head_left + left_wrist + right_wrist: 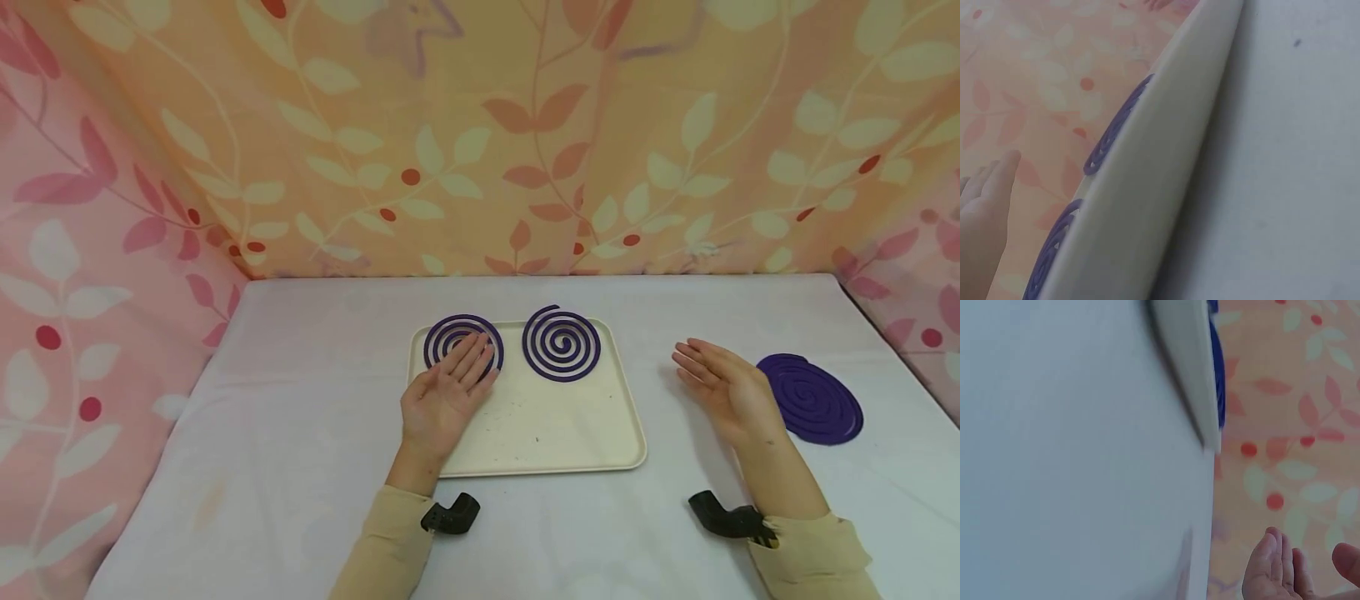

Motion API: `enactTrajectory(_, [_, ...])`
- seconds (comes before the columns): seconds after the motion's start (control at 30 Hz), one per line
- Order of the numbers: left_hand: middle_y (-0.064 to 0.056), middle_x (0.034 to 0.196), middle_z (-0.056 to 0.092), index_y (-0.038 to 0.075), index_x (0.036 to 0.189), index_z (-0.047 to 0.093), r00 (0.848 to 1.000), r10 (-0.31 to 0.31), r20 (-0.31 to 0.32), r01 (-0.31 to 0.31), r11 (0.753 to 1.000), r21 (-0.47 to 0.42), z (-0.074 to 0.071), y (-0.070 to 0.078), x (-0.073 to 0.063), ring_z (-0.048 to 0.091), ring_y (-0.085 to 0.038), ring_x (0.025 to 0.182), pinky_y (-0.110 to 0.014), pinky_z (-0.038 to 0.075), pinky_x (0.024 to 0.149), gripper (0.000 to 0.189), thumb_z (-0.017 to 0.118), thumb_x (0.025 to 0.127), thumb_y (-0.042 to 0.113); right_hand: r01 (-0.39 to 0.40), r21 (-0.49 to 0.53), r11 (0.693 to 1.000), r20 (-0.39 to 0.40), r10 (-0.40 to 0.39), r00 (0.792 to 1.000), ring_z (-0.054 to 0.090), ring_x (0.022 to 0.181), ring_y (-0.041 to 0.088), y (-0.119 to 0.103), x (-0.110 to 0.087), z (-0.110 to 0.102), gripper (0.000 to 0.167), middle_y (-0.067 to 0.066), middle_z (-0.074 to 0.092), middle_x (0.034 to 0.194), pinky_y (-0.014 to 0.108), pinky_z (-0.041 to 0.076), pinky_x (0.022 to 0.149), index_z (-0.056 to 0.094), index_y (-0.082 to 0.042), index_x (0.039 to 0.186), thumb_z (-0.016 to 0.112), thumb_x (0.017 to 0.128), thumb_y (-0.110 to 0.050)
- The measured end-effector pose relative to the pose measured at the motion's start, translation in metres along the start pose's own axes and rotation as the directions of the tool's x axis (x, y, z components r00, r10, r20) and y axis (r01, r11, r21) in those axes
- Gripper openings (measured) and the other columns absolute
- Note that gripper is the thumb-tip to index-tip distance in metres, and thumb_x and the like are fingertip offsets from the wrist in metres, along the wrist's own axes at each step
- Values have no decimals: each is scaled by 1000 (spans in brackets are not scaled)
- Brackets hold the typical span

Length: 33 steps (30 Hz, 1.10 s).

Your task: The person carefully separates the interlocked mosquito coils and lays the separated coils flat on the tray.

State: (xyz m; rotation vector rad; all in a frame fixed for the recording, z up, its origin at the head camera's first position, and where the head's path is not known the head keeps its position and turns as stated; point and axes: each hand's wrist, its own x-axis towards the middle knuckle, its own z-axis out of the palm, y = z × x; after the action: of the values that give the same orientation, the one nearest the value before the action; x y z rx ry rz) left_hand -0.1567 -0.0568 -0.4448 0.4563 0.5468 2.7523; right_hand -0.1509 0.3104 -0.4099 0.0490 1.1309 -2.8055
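Two purple spiral coils, which look like mosquito coils, lie on a cream tray (540,433). The left coil (429,354) is partly hidden behind my left hand (446,404); the right coil (562,346) shows whole and overlaps the tray's back edge. My left hand is held over the tray's left part with straight fingers and nothing in it. To the right of the tray my right hand (727,392) is raised, fingers straight, holding nothing. Just beyond that hand lies a tightly wound purple coil disc (813,400), partly covered by the wrist.
A white cloth (300,433) covers the table. Orange leaf-patterned fabric (540,150) hangs behind it, with pink fabric (60,300) at the left side. A black curved piece is on each wrist, the left one (453,514) and the right one (723,517).
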Motion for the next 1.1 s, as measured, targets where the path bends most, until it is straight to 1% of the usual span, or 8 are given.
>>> enactTrajectory(0.33, [-27, 153, 9, -11, 146, 7, 999, -19, -33, 26, 976, 216, 11, -16, 10, 13, -36, 141, -45, 15, 114, 55, 15, 92, -2, 20, 131, 991, 16, -22, 1000, 64, 100, 33, -44, -29, -52, 37, 24, 65, 108, 38, 53, 85, 64, 10, 109, 29, 100, 5])
enactTrajectory(0.43, [-28, 151, 14, -12, 145, 12, 997, -53, -62, 68, 957, 282, 19, -30, 20, 16, -37, 140, -46, 17, 113, 53, 20, 92, -8, 32, 152, 988, -6, -31, 999, 64, 100, 34, -54, -34, -60, 37, 25, 65, 107, 39, 53, 85, 64, 10, 109, 28, 100, 4])
enactTrajectory(0.5, [-28, 150, 19, -13, 144, 17, 992, -90, -83, 114, 930, 349, 25, -42, 28, 20, -36, 139, -45, 20, 112, 52, 25, 92, -10, 44, 167, 985, -14, -42, 999, 64, 100, 35, -60, -37, -65, 37, 25, 65, 107, 40, 53, 85, 64, 11, 109, 28, 100, 4])
enactTrajectory(0.63, [-28, 146, 29, -14, 141, 27, 984, -158, -80, 177, 836, 519, 39, -71, 43, 30, -36, 135, -42, 27, 110, 51, 36, 91, -11, 65, 171, 983, -12, -64, 998, 64, 100, 36, -70, -43, -72, 38, 26, 64, 107, 41, 53, 85, 64, 12, 109, 27, 100, 5])
enactTrajectory(0.83, [-32, 140, 35, -16, 135, 37, 968, -253, -7, 186, 691, 698, 64, -112, 59, 33, -39, 132, -41, 37, 104, 50, 49, 87, -13, 105, 157, 982, -29, -102, 994, 65, 98, 35, -84, -53, -87, 38, 26, 65, 106, 41, 53, 84, 64, 12, 109, 27, 99, 7])
enactTrajectory(0.93, [-25, 138, 44, -8, 134, 45, 961, -273, -36, 194, 578, 793, 75, -130, 63, 41, -32, 129, -32, 42, 100, 48, 54, 87, -11, 124, 136, 983, -50, -118, 992, 65, 96, 34, -86, -56, -92, 38, 25, 66, 104, 40, 53, 83, 65, 11, 107, 28, 99, 8])
enactTrajectory(1.07, [-14, 132, 54, -2, 130, 53, 962, -259, -82, 184, 399, 899, 85, -156, 68, 52, -21, 121, -23, 44, 96, 44, 59, 87, -7, 153, 99, 983, -91, -145, 985, 67, 93, 33, -88, -58, -98, 36, 24, 67, 101, 39, 54, 81, 66, 11, 105, 31, 98, 9])
enactTrajectory(1.1, [-12, 130, 56, -1, 129, 55, 961, -259, -98, 193, 373, 908, 88, -164, 69, 53, -19, 120, -22, 45, 94, 43, 59, 87, -6, 164, 89, 982, -104, -154, 983, 67, 92, 33, -90, -58, -100, 35, 24, 67, 100, 39, 54, 80, 66, 11, 104, 32, 98, 9])
